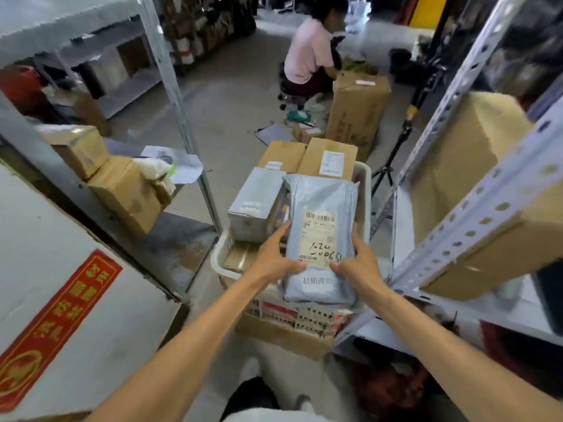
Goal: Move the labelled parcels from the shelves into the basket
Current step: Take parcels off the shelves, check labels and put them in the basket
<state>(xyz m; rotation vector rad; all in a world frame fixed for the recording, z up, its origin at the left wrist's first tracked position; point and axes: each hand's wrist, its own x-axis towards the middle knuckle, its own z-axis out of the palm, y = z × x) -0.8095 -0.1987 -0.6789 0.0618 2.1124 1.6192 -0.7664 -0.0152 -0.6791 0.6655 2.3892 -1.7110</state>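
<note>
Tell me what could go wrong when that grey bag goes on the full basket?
The basket already looks heaped, so the grey bag, gripped by the left hand and right hand, might slide off the pile once released. It could also nudge the silver box perched beside it toward the rim.

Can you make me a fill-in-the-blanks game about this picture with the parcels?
1. The grey mailer bag is gripped by ____ hands: the left hand and the right hand.
2. The bag is held over a white ____ that already has parcels in it.
3. The silver-grey box lies on the bag's ____ side.
4. The label on the bag shows a barcode and handwritten ____.

Missing words: two; basket; left; numbers.
</note>
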